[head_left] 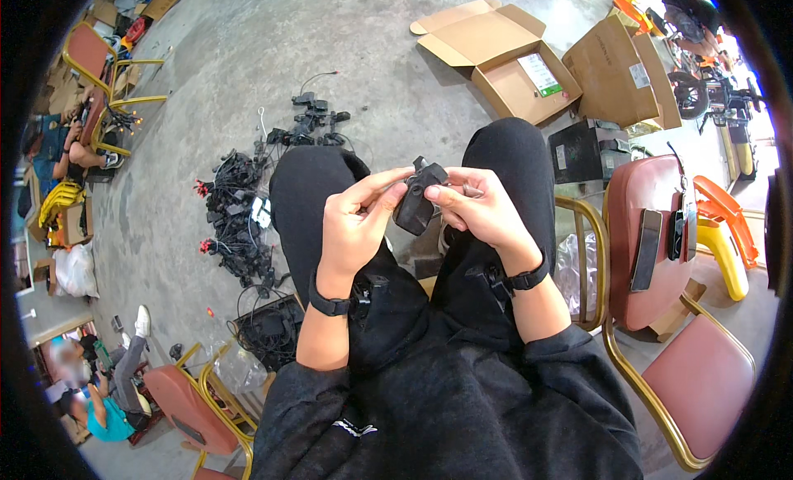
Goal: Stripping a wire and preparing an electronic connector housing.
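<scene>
Between my knees I hold a small black plastic part (415, 209), boxy with a rounded lower end and a narrower top. Its exact kind I cannot make out. My left hand (357, 220) pinches its left side between thumb and fingers. From the right, my right hand (481, 206) grips it, the thumb pressed on its upper face. Both wrists wear black straps with small black devices on their inner sides. On the floor beyond my left knee lie a pile of black parts with cables and red tips (235, 207) and several similar black pieces (312, 121).
An open cardboard box (519, 71) and a taller carton (615, 75) stand ahead on the right. Beside my right leg are a black box (578, 149) and a red chair (624, 278) with a phone (647, 249) on it. Other people sit at the far left.
</scene>
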Demonstrator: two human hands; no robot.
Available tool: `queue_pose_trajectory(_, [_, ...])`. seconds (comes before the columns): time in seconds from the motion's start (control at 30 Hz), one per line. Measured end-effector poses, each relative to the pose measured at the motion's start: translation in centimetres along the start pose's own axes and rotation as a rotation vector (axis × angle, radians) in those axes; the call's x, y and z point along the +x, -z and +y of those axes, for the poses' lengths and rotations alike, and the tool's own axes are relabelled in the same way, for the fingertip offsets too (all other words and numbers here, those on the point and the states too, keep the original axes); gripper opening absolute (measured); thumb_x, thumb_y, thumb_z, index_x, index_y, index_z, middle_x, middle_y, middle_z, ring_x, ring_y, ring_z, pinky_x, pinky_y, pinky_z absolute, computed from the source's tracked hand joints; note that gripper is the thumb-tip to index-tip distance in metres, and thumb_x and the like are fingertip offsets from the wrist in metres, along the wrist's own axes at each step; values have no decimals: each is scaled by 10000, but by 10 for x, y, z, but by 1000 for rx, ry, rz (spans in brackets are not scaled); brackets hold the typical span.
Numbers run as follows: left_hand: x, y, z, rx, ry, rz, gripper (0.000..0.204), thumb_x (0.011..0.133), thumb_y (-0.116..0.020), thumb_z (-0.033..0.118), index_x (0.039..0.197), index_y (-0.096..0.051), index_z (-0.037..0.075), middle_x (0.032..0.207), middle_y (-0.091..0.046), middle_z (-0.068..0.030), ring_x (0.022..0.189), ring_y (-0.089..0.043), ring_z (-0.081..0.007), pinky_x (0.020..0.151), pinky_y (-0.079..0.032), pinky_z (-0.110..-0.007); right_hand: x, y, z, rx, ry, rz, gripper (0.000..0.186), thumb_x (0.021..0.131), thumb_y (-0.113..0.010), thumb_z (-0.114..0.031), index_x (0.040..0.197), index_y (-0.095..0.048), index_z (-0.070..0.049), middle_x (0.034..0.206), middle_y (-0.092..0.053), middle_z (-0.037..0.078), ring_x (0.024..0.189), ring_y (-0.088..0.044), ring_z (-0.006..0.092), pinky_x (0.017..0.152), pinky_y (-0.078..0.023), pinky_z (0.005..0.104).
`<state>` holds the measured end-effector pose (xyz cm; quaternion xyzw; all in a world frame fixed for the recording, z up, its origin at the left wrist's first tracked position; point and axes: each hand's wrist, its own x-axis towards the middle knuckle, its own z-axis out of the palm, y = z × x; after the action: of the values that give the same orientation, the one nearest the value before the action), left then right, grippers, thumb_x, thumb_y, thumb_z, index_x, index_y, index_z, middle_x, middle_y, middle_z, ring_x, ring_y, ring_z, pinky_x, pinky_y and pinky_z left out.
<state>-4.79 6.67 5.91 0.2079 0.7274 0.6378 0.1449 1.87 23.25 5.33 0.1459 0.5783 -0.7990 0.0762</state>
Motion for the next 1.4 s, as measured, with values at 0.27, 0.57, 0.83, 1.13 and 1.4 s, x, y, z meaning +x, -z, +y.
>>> queue_pose_trajectory(0.27, [1,0,-4,-76,45,-19,181,842,-609,1,1012,-670,9,698,-590,31,558,-389,12,473,-293,-156,-1,3,0,-25,13,28,208,852,-645,-170,838,-609,34,551,-486,-42,436,-370,17,408,-260,202])
queue_pose_trajectory(0.57, [1,2,-6,25,-10,-43,184,827,-608,-28,998,-671,-3,856,-675,-39,728,-561,-39,634,-442,-169,-2,1,-2,-21,-13,49,246,855,-642,-197,888,-616,45,524,-468,-42,434,-372,21,404,-263,207])
queue_pose_trajectory(0.83, [2,-1,-5,93,-155,-12,188,808,-617,-53,982,-676,-13,870,-686,-76,733,-597,-59,637,-468,-178,-1,3,0,58,-31,36,266,846,-655,-208,926,-615,42,535,-464,-42,444,-374,26,407,-261,200])
queue_pose_trajectory(1.13, [2,0,-3,161,-241,-13,210,789,-615,-72,983,-670,-14,871,-689,-133,748,-660,-119,642,-505,-209,-1,1,0,99,-34,54,278,849,-651,-195,955,-610,58,539,-473,-35,443,-379,24,404,-265,195])
queue_pose_trajectory(1.4, [1,0,-5,180,-266,-23,229,781,-621,-79,996,-669,-13,866,-687,-133,746,-653,-118,647,-500,-206,0,2,2,84,-37,62,201,861,-626,-147,917,-610,45,577,-451,-44,434,-365,22,402,-269,193])
